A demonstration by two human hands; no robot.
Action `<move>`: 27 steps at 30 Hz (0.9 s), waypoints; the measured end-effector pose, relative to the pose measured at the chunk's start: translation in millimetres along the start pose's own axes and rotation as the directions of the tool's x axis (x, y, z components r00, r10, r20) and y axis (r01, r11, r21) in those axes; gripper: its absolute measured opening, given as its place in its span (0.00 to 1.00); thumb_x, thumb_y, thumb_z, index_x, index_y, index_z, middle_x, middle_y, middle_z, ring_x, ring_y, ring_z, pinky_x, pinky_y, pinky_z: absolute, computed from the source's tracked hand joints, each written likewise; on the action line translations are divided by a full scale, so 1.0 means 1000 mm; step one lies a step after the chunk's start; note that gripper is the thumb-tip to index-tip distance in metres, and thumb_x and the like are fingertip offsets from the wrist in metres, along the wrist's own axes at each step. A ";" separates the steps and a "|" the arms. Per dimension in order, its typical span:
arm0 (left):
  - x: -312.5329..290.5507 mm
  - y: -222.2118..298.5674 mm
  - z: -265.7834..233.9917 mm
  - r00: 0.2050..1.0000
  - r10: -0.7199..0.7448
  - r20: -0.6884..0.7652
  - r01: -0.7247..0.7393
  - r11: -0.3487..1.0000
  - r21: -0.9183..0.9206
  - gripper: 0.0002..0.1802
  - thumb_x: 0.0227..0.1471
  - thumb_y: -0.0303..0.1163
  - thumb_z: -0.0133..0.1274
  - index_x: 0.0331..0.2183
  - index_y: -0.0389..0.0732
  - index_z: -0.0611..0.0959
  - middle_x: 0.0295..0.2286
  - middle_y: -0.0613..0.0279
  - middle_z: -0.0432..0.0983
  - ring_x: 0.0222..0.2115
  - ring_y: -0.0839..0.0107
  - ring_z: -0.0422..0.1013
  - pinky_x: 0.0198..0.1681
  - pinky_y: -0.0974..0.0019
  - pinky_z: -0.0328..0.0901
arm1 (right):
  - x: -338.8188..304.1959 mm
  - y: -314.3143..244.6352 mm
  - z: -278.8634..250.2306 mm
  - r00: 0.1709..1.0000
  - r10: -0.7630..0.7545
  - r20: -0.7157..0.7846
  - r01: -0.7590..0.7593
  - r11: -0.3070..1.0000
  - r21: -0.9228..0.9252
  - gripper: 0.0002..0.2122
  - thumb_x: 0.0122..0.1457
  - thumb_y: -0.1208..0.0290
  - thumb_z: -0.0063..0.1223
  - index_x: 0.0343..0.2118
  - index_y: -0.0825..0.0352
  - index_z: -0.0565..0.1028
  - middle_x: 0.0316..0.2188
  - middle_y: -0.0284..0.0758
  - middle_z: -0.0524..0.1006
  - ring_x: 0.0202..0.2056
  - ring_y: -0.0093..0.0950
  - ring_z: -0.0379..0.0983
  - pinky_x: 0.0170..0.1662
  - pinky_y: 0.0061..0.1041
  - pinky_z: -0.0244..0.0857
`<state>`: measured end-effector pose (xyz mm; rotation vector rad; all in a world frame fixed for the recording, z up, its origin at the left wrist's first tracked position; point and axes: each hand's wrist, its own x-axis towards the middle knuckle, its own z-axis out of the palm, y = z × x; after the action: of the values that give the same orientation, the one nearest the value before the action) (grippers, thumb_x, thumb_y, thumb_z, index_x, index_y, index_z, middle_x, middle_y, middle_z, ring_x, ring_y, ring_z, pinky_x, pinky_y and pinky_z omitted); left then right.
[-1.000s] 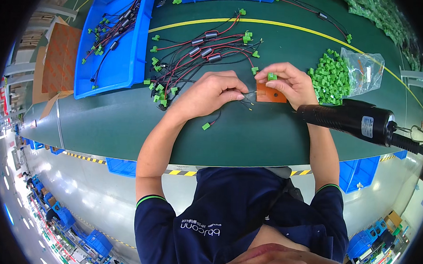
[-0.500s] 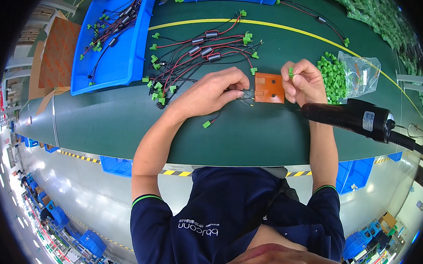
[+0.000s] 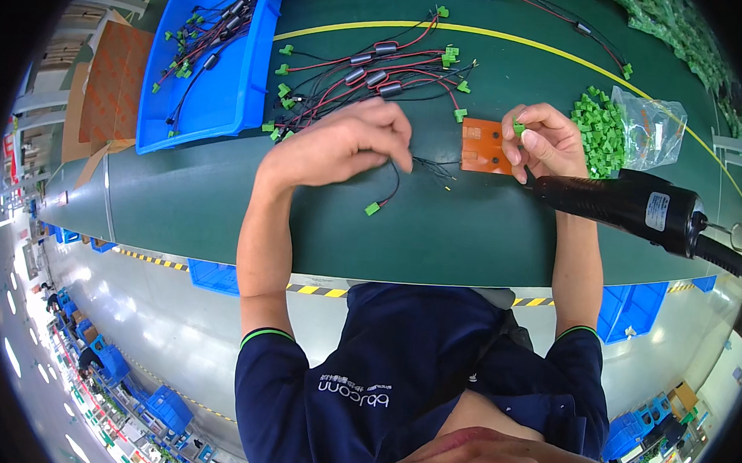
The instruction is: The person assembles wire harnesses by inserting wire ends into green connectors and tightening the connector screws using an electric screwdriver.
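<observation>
My right hand [image 3: 551, 147] pinches a small green terminal connector [image 3: 519, 129] between thumb and fingertips, at the right edge of an orange fixture block [image 3: 476, 160] with dark holes. My left hand [image 3: 350, 141] hovers over the cables left of the block, its fingers loosely bent and apart, with no object visible in them. Thin dark wire ends [image 3: 433, 168] lie between that hand and the block. Below the left fingers, a short lead ends in another green connector [image 3: 373, 208]. A black electric screwdriver [image 3: 620, 208] crosses above my right wrist.
Cables with dark cylinders and green connectors [image 3: 369, 74] lie beyond my left hand. A blue bin [image 3: 248, 102] with more cables stands at left. Loose green connectors [image 3: 599, 134] and a clear plastic bag [image 3: 650, 132] are at right. A cardboard box [image 3: 113, 79] sits far left.
My left hand has moved left and opened its fingers, away from the wire ends by the block. My right hand still holds the green connector. The whole view has shifted slightly.
</observation>
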<state>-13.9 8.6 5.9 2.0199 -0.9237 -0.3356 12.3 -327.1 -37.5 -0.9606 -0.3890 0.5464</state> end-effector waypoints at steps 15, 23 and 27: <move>0.003 0.005 0.023 0.988 -0.102 0.117 0.065 0.958 0.279 0.11 0.38 0.31 0.71 0.29 0.47 0.87 0.37 0.69 0.70 0.43 0.66 0.67 0.46 0.61 0.58 | -0.002 -0.011 -0.005 0.989 -0.060 -0.135 -0.003 0.903 -0.429 0.12 0.66 0.74 0.59 0.52 0.66 0.78 0.38 0.37 0.80 0.35 0.24 0.76 0.31 0.20 0.72; 0.006 -0.019 0.041 0.999 -0.013 -0.053 0.027 0.963 0.268 0.11 0.48 0.37 0.68 0.29 0.44 0.83 0.34 0.68 0.72 0.40 0.65 0.69 0.45 0.61 0.59 | -0.013 -0.041 -0.026 0.906 -0.404 -0.128 -0.217 -0.181 -0.959 0.14 0.56 0.68 0.70 0.43 0.65 0.81 0.29 0.33 0.74 0.31 0.29 0.74 0.31 0.27 0.68; 0.007 -0.026 0.049 0.985 -0.010 -0.170 0.060 0.954 0.293 0.10 0.51 0.36 0.65 0.30 0.42 0.82 0.33 0.65 0.74 0.38 0.62 0.70 0.42 0.60 0.60 | -0.010 -0.035 -0.035 0.864 -0.504 0.006 -0.158 -0.282 -0.946 0.14 0.56 0.68 0.69 0.43 0.66 0.81 0.35 0.37 0.75 0.35 0.33 0.73 0.39 0.29 0.69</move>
<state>-23.2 -16.8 -43.0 2.3012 -0.8745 -0.0441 32.2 -372.5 -26.8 -2.6279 -0.5610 -0.6284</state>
